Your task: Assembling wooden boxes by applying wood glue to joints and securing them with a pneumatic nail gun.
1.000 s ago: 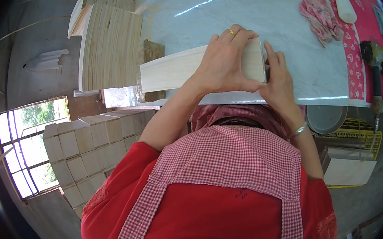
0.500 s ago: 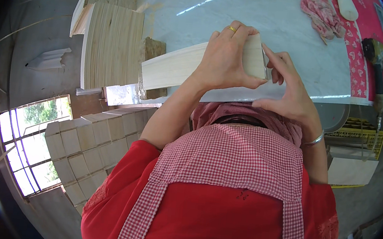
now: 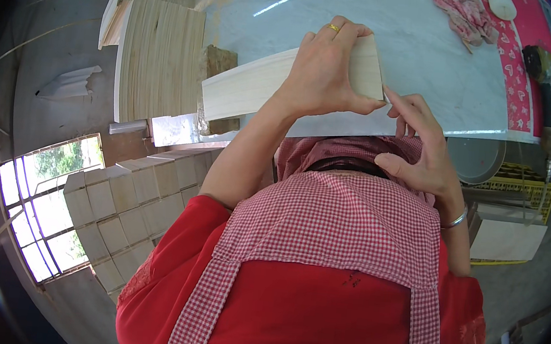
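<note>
Stack of boards (image 3: pixel 159 61): upper left of the frame, pale yellow-brown edges packed closely together.
Rough block (image 3: pixel 221 62): just beside that stack, darker and coarse, its middle covered by the pale board (image 3: pixel 251 85).
Pale board's place: centre of the frame, slanting up to the right, over the near edge of the grey-blue surface (image 3: pixel 444 75).
Pale board's look: long, flat and creamy, faint grain along its length, looking broader at the right end.
Left hand (image 3: pixel 323 70): clamped across the board, fingers over the far edge, thumb along the near one; a gold-coloured ring shows.
Right hand (image 3: pixel 429 146): right of centre, index fingertip at the board's right-hand corner, thumb well apart from the fingers.
Cloth (image 3: pixel 466 16): upper right, pink and crumpled, cut off by the top of the frame.
Hidden or unclear: the board's middle lies behind the left hand; its underside is out of sight; whether the right fingertip presses or only meets the corner, I cannot tell.
</note>
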Tool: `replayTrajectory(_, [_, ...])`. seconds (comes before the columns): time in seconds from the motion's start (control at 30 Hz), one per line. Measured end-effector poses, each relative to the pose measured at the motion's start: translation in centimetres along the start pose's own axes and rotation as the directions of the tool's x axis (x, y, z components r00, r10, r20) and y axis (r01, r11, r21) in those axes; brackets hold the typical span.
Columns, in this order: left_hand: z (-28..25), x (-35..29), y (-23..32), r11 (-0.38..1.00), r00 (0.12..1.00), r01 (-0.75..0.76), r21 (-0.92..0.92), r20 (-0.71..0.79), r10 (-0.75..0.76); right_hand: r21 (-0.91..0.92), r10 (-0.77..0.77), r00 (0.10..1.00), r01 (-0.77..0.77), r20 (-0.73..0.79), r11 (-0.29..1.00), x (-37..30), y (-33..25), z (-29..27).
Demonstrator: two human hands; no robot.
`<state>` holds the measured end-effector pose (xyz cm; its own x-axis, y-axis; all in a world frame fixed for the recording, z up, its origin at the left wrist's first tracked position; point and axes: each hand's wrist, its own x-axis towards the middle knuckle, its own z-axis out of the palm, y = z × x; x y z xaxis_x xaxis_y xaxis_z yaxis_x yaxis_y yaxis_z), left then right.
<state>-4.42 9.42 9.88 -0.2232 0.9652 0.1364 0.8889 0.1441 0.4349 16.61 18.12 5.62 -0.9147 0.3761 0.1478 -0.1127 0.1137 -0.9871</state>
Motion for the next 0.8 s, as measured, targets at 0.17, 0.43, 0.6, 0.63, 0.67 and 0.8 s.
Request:
replayTrajectory(0.17, [0.1, 0.2, 0.0, 1.000, 1.000, -0.003, 0.006, -0.002, 0.003, -0.062, -0.021, 1.000, 0.020, -0.019, 0.998, -0.2, -0.5, -0.3])
replayTrajectory(0.43, [-0.4, -0.8, 0.2, 1.000, 1.000, 0.019, 0.002, -0.005, -0.019, -0.525, -0.214, 0.907, -0.009, -0.363, 0.851, 4.0, 3.9, -5.9])
replayTrajectory(0.6, [-0.6, -0.4, 0.7, 0.999, 0.998, 0.047, -0.013, 0.049, -0.046, -0.954, -0.425, 0.862, -0.190, -0.275, 0.232, 10.6, 9.7, -13.9])
replayTrajectory(0.63, [-0.6, -0.5, 0.6, 0.998, 0.997, 0.058, -0.012, 0.060, -0.057, -0.977, -0.393, 0.896, -0.167, -0.206, 0.132, 11.1, 10.4, -13.9])
replayTrajectory(0.67, [-0.6, 0.0, 0.6, 0.999, 0.998, 0.032, -0.015, 0.045, -0.031, -0.975, -0.380, 0.901, -0.167, -0.211, 0.144, 11.4, 10.7, -14.7])
replayTrajectory(0.8, [-0.5, -0.3, 0.3, 1.000, 0.999, 0.018, -0.025, 0.032, -0.017, -0.961, -0.291, 0.929, -0.169, -0.229, 0.218, 11.3, 8.6, -14.1])
